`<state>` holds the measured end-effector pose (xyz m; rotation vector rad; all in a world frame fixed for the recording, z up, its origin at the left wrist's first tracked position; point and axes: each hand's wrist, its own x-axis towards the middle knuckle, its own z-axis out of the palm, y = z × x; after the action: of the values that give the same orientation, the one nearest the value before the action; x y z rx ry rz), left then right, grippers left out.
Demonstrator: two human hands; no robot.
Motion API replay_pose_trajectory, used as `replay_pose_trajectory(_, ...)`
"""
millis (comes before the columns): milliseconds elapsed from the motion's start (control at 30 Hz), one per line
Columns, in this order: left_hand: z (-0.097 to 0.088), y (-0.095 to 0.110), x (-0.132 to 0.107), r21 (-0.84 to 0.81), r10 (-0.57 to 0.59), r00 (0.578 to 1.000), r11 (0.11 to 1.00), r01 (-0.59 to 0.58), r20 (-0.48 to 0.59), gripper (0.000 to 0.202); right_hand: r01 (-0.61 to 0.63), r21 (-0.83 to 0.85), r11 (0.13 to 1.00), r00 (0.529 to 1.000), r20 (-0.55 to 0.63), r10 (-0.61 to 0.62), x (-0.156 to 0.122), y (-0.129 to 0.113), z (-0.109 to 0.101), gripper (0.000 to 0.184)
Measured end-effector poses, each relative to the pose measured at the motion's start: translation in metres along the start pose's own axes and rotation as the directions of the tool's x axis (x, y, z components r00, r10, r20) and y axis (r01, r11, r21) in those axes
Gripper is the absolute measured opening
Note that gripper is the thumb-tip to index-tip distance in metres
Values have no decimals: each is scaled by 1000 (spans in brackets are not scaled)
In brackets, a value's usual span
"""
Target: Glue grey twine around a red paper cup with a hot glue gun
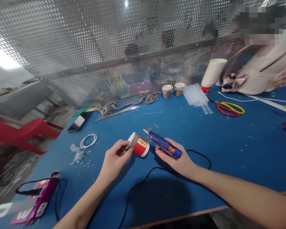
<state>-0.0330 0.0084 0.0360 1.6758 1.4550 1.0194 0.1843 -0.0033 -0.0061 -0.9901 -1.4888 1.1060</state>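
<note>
Tilted on its side, a red and white paper cup (141, 147) is pinched in my left hand (116, 157). A grey band of what looks like cord runs round the cup near the fingers. My right hand (175, 159) is wrapped round a blue hot glue gun (163, 143). The gun's nozzle points up and left, close to the cup but apart from it. From the gun a black cable (143, 183) trails across the table toward the front edge. Small orange scraps (156, 126) lie just beyond the nozzle.
On the blue table (228, 143) are scissors (231, 109), stacked paper cups (213, 74), two wrapped cups (167, 91), clear glue sticks or strips (196, 95), grey cord (109, 108), a phone (79, 121), white rings (88, 141) and a purple power strip (38, 203). Perforated metal mesh (97, 47) stands behind.
</note>
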Motion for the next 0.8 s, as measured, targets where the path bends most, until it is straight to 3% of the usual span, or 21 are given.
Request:
replay_pose_trajectory(133, 9, 2, -10, -36, 13, 996, 999, -9, 93, 12, 35, 38, 999, 996, -78, -32, 6, -3, -1, 15)
replay_pose_trajectory(300, 17, 5, -20, -95, 60, 985, 994, -45, 161, 11, 18, 74, 997, 1000, -2, -18, 5, -6, 1, 17)
replay_pose_trajectory(500, 17, 9, -23, -48, 109, 983, 993, -103, 145, 10, 94, 17, 995, 995, 11, -95, 1, -5, 3, 10)
replay_pose_trajectory(800, 22, 6, -22, 59, 184, 980, 980, -189, 77, 8, 56, 85, 995, 998, -6, -55, -5, -12, 8, 12)
